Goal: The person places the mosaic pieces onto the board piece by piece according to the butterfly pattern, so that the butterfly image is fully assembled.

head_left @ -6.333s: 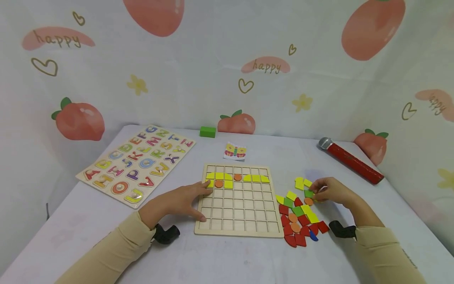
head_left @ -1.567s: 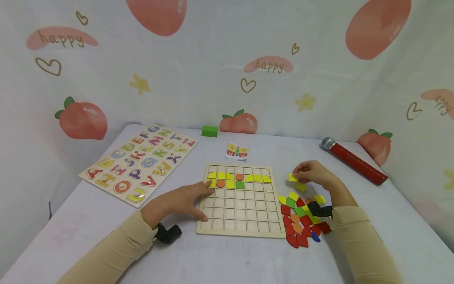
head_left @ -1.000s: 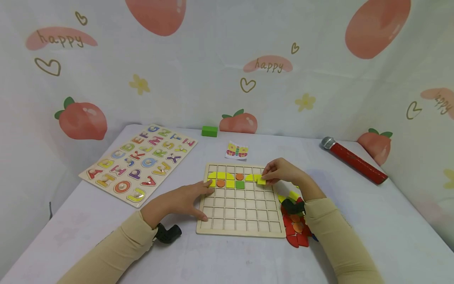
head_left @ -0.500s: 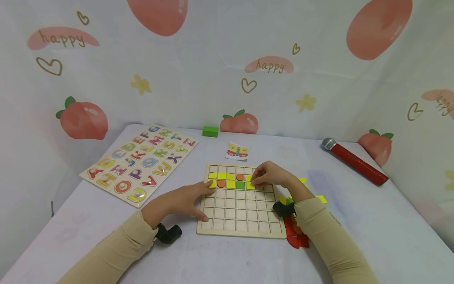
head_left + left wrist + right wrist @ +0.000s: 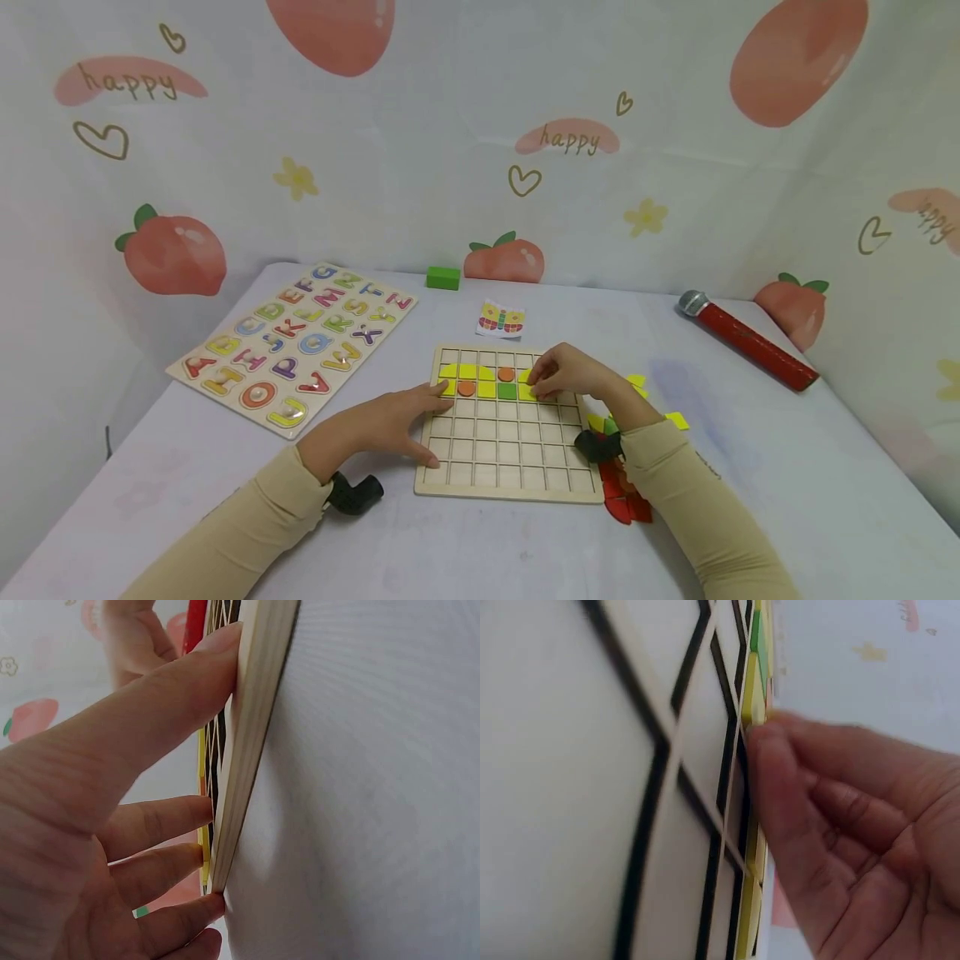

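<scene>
A wooden grid board (image 5: 519, 454) lies on the table with coloured tiles in its upper rows. My left hand (image 5: 382, 423) rests on the board's left edge, fingers spread; the left wrist view shows the thumb (image 5: 172, 697) on the rim. With thumb and fingertips my right hand (image 5: 576, 372) pinches a yellow square tile (image 5: 527, 395) at its right edge, in the cell right of a green square tile (image 5: 507, 391). Yellow tiles further right in the row above are hidden behind this hand in the head view. An orange round tile (image 5: 506, 374) sits above the green one.
Loose red tiles (image 5: 628, 508) and yellow tiles (image 5: 677, 421) lie right of the board, partly under the right forearm. A butterfly pattern card (image 5: 501, 319) lies behind it. Around stand an alphabet puzzle (image 5: 300, 350), a green block (image 5: 443, 277) and a red microphone (image 5: 750, 340).
A green square was added to the second row. My right hand picked a yellow square from the loose tiles and brought it left onto the board beside the green one. The left hand stayed put.
</scene>
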Demonstrator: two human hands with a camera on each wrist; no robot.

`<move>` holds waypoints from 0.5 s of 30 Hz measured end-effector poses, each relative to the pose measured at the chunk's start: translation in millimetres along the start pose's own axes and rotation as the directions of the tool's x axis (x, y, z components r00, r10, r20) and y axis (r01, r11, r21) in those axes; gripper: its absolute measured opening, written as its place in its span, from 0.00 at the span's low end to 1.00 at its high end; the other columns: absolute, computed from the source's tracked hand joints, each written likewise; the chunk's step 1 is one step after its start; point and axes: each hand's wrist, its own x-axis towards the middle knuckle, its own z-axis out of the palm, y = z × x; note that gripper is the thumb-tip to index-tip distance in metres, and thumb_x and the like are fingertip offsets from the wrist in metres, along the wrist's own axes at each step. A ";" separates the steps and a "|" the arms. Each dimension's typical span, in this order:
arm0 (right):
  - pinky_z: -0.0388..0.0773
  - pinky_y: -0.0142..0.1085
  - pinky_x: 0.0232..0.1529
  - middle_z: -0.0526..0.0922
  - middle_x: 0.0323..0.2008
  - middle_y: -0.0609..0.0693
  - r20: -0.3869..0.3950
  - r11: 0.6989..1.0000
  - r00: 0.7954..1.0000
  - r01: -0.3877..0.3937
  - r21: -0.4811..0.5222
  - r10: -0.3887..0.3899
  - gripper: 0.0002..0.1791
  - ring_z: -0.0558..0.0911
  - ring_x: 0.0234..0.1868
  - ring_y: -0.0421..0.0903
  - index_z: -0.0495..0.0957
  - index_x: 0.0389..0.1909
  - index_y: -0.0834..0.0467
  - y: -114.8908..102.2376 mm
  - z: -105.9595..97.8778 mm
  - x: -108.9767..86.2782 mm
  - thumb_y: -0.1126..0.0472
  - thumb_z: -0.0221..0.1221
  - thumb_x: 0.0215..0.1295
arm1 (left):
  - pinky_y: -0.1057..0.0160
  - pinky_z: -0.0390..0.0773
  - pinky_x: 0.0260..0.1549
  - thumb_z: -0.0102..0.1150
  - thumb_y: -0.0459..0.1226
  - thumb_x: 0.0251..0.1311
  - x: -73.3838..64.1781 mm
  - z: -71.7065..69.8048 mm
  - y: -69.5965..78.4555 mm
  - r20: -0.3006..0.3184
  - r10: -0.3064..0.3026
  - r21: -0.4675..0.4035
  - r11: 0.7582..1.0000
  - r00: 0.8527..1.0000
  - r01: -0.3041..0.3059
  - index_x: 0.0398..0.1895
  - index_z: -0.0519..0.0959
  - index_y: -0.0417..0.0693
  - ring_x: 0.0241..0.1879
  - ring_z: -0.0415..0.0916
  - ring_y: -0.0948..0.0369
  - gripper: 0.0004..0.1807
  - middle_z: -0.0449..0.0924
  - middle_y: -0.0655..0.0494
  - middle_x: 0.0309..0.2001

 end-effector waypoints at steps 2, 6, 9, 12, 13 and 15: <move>0.83 0.35 0.34 0.84 0.29 0.55 0.001 1.000 1.000 0.016 -0.018 -0.016 0.08 0.82 0.27 0.41 0.79 0.35 0.68 0.9 0.8 0.4 0.67 0.62 0.57 | 0.51 0.54 0.69 0.71 0.53 0.41 -0.5 -0.3 0.0 -0.001 0.005 -0.004 1.000 1.000 -0.005 0.67 0.65 0.56 0.73 0.45 0.55 0.45 0.48 0.59 0.74; 0.82 0.34 0.34 0.84 0.29 0.55 -0.004 0.999 1.000 0.015 -0.035 -0.015 0.07 0.83 0.27 0.41 0.79 0.34 0.67 1.2 0.4 0.5 0.67 0.62 0.57 | 0.52 0.54 0.69 0.71 0.53 0.42 -1.0 -0.7 0.6 0.003 0.007 0.002 1.000 1.000 -0.007 0.67 0.65 0.56 0.73 0.45 0.56 0.45 0.48 0.59 0.74; 0.83 0.35 0.35 0.84 0.30 0.55 -0.015 1.000 1.000 0.005 -0.024 -0.005 0.07 0.83 0.28 0.42 0.79 0.35 0.67 0.0 -3.2 -3.2 0.66 0.62 0.57 | 0.51 0.54 0.69 0.71 0.53 0.42 -0.3 -0.9 0.7 0.005 0.011 0.006 1.000 1.000 -0.011 0.67 0.65 0.56 0.73 0.45 0.55 0.45 0.48 0.59 0.74; 0.83 0.37 0.36 0.84 0.32 0.56 -0.034 1.000 0.999 0.003 -0.022 -0.004 0.09 0.83 0.29 0.43 0.79 0.36 0.67 1.0 -9.5 -9.1 0.66 0.62 0.58 | 0.50 0.54 0.69 0.71 0.53 0.42 0.3 -1.1 0.7 0.006 0.012 0.006 1.000 1.000 -0.012 0.67 0.64 0.55 0.73 0.45 0.55 0.45 0.48 0.58 0.74; 0.83 0.37 0.37 0.84 0.32 0.56 -0.042 1.000 0.999 -0.002 -0.020 0.001 0.09 0.82 0.29 0.43 0.79 0.37 0.68 1.8 -11.9 -11.2 0.65 0.62 0.58 | 0.50 0.54 0.69 0.71 0.53 0.42 0.3 -1.3 0.8 0.007 0.012 0.005 1.000 1.000 -0.012 0.67 0.64 0.56 0.73 0.45 0.54 0.46 0.48 0.58 0.74; 0.83 0.37 0.37 0.84 0.32 0.55 -0.053 1.000 0.998 -0.015 -0.019 0.014 0.10 0.82 0.29 0.42 0.78 0.37 0.67 4.9 -16.8 -15.6 0.64 0.62 0.58 | 0.50 0.53 0.69 0.71 0.53 0.42 -0.1 -1.4 0.9 0.010 0.008 0.006 1.000 1.000 -0.008 0.67 0.64 0.56 0.73 0.45 0.55 0.46 0.48 0.59 0.74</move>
